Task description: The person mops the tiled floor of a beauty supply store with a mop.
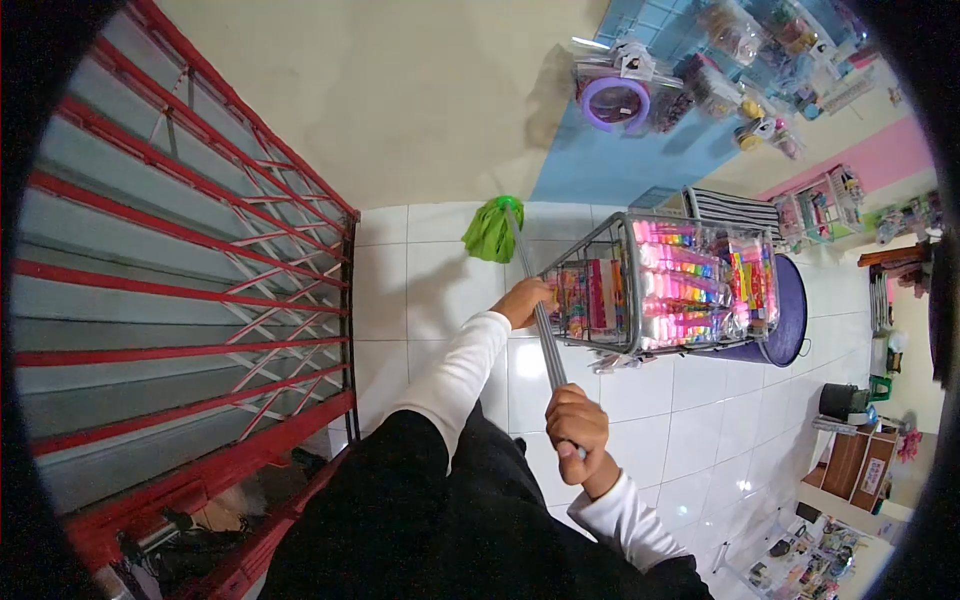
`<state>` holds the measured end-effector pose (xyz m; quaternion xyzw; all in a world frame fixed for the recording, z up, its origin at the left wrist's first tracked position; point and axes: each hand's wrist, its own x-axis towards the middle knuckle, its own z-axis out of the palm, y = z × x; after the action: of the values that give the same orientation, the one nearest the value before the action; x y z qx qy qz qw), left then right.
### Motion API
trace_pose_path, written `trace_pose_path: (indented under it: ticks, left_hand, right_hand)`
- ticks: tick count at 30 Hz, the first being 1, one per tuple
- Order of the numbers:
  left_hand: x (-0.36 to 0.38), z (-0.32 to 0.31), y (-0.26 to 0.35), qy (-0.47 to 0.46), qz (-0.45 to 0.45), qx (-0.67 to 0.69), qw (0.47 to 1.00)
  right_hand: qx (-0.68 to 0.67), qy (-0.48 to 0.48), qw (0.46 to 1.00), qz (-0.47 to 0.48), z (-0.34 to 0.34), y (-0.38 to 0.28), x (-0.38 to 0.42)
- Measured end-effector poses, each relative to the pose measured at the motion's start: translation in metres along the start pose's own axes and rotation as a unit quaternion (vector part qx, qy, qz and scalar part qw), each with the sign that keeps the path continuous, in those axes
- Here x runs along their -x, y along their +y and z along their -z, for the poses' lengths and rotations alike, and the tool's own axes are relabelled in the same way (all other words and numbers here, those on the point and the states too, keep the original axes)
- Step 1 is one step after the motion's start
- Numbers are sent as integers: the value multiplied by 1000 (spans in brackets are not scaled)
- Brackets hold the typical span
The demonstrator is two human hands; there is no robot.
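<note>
A mop with a grey pole (550,350) and a green head (493,230) lies across the middle of the view. Its head rests on the white tiled floor (437,290) beside the wall. My left hand (526,302) is closed round the pole about halfway along. Nearer to my body, my right hand (577,435) is wrapped round the pole close to its end. Just right of my left hand stands a wire rack (632,290) filled with colourful packets.
On the left is a red folding metal gate (190,290). A purple tub (790,310) stands behind the rack. Packaged goods hang on the wall around a purple ring (615,104). Further right are a dark bucket (843,402) and a brown cabinet (850,465).
</note>
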<state>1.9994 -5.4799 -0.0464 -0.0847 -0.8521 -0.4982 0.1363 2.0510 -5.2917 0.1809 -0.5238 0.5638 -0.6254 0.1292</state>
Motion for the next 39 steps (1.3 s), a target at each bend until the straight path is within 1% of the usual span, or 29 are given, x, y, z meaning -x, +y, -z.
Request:
trace_pose_path:
  ticks: [1,4,5,6,8,11,12,15,17,18,20,22,24,26,29,31,34,35,36,37,38,39]
  left_hand:
    - [-2,-10,-2,33,-13,-30,999]
    - [-8,-26,15,106,-24,-4,994]
    - [-4,-55,-15,80,-8,39,996]
    - [-3,-55,-3,97,-20,23,995]
    - [-2,-46,42,130,-45,-9,990]
    - [13,-51,99,156,3,-13,988]
    - [17,-57,117,157,13,3,987]
    - [30,-77,160,151,42,65,986]
    - [42,-93,186,147,78,50,985]
    - [47,-100,197,146,92,47,984]
    - [64,-114,199,91,93,17,991]
    - [73,-98,214,39,61,-12,997]
    - [77,-99,201,46,31,-51,997]
    - [73,-98,190,42,46,-50,997]
    - [64,-89,168,41,56,-60,996]
    - [57,-74,152,37,53,-78,995]
    - [48,-58,116,72,32,-92,993]
    - [44,-48,106,22,89,-95,991]
    - [37,-44,93,43,85,-106,990]
    - [29,-40,79,63,82,-118,988]
    - [19,-29,80,82,79,-128,985]
    - [10,-22,82,86,112,-88,986]
  right_hand:
    - [-5,12,1000,-2,4,1,0]
    - [-12,70,997,-39,15,-15,-4]
    - [-15,69,997,-44,20,-21,-2]
    - [-17,68,996,-52,25,-28,1]
    - [-20,40,997,-61,32,-47,5]
    - [-25,16,996,-83,43,-83,12]
    - [-29,10,995,-92,47,-97,15]
    - [-45,39,988,-139,63,-139,26]
    - [-74,59,982,-164,72,-166,31]
    - [-91,54,982,-158,77,-174,36]
    - [-120,28,983,-135,84,-179,62]
    - [-111,-14,991,-75,78,-176,76]
    - [-113,-32,990,-74,73,-168,88]
    - [-122,-2,990,-68,72,-159,89]
    - [-121,-2,990,-70,73,-140,78]
    - [-110,17,992,-62,68,-121,67]
    - [-107,32,992,-60,61,-87,57]
    - [-108,33,992,-56,60,-74,51]
    - [-109,35,992,-51,59,-63,44]
    - [-113,59,991,-46,56,-53,33]
    - [-114,89,989,-32,57,-45,20]
    - [-122,110,986,-38,58,-41,6]
